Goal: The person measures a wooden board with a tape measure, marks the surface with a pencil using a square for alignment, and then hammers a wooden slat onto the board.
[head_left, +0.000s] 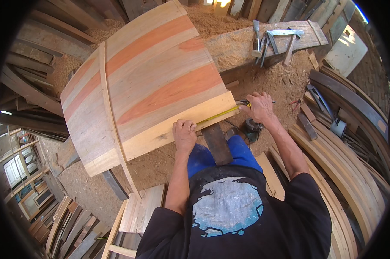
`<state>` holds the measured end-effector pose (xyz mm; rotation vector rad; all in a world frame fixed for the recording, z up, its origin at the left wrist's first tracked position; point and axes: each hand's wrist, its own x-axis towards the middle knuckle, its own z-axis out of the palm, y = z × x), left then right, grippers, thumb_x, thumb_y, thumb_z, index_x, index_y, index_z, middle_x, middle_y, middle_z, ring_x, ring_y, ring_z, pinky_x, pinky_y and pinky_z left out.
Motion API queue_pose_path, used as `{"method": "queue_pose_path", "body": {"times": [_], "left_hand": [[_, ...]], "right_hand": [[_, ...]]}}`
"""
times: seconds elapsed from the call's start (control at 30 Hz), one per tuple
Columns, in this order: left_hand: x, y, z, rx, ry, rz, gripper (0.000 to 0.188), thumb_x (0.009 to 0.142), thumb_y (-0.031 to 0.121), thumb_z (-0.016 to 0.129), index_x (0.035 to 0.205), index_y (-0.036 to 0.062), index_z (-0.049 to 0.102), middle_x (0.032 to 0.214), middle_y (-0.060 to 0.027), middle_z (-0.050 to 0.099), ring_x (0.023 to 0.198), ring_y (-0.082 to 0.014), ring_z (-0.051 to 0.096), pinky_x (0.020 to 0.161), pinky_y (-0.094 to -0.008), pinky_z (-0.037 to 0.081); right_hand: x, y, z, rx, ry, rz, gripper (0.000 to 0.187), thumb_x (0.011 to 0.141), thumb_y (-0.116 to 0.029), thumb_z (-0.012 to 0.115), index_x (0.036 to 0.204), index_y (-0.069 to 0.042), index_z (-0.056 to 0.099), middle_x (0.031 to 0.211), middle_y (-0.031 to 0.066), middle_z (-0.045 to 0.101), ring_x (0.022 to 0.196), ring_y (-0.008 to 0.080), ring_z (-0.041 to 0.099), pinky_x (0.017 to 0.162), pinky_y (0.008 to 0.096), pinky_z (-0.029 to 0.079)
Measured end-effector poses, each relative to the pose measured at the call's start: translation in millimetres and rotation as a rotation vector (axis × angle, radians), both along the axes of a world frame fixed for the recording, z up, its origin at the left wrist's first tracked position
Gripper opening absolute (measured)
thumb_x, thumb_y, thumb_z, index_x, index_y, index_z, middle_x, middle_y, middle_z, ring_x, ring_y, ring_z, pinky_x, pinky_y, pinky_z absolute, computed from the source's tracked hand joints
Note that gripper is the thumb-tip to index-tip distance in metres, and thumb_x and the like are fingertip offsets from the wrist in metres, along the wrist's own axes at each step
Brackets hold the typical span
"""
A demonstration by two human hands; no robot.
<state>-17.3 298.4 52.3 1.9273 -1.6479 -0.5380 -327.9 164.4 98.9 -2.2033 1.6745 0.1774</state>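
A wide wooden panel [156, 69] with reddish and pale grain lies before me, a pale yellow strip of wood [156, 140] along its near edge. Across that strip runs the yellow blade of a tape measure [216, 116]. My left hand [185, 134] is closed at the blade's left end, pressing at the panel's near edge. At the right corner my right hand [260, 107] is closed around the tape measure's other end, its case mostly hidden by the fingers. A thin dark stick, perhaps a pencil, also pokes out of that hand. A long thin batten [108, 99] crosses the panel's left part.
A sawdust-covered plank [229, 43] at the far right bears a chisel [256, 39], a metal square [285, 32] and other hand tools. Stacked curved boards [333, 168] fill the right side. Timber leans at the left, and a small wooden piece [139, 209] stands near my left elbow.
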Motion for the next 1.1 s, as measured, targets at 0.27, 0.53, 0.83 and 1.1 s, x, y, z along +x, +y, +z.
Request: {"method": "queue_pose_path", "body": {"times": [0.27, 0.53, 0.83, 1.1], "left_hand": [[11, 5, -7, 0.039, 0.066, -0.003, 0.010, 0.086, 0.007, 0.075, 0.094, 0.0104, 0.068, 0.098, -0.0099, 0.059, 0.097, -0.0339, 0.057, 0.087, -0.0477, 0.046], [14, 5, -7, 0.018, 0.123, -0.016, 0.010, 0.087, 0.005, 0.074, 0.093, 0.0069, 0.067, 0.097, -0.0134, 0.058, 0.095, -0.0355, 0.057, 0.084, -0.0476, 0.047], [17, 7, -12, 0.011, 0.143, -0.028, 0.010, 0.087, 0.004, 0.073, 0.095, 0.0071, 0.066, 0.097, -0.0138, 0.058, 0.094, -0.0356, 0.056, 0.083, -0.0478, 0.047], [15, 7, -7, -0.003, 0.112, -0.030, 0.013, 0.087, 0.003, 0.072, 0.097, 0.0078, 0.066, 0.099, -0.0135, 0.057, 0.097, -0.0353, 0.055, 0.086, -0.0477, 0.046]], "right_hand": [[1, 2, 2, 0.016, -0.010, -0.031, 0.044, 0.085, -0.046, 0.077, 0.113, -0.012, 0.078, 0.110, 0.0118, 0.072, 0.108, 0.0377, 0.063, 0.095, 0.0507, 0.046], [4, 1, 1, 0.036, -0.005, -0.033, 0.041, 0.086, -0.046, 0.077, 0.108, -0.011, 0.078, 0.107, 0.0120, 0.072, 0.106, 0.0375, 0.063, 0.093, 0.0499, 0.047], [7, -1, 3, 0.069, -0.006, -0.024, 0.043, 0.085, -0.047, 0.077, 0.108, -0.011, 0.078, 0.107, 0.0121, 0.072, 0.106, 0.0377, 0.064, 0.093, 0.0501, 0.047], [9, -2, 1, 0.065, 0.014, -0.023, 0.043, 0.085, -0.047, 0.078, 0.107, -0.011, 0.078, 0.109, 0.0119, 0.072, 0.107, 0.0379, 0.064, 0.093, 0.0506, 0.048]]}}
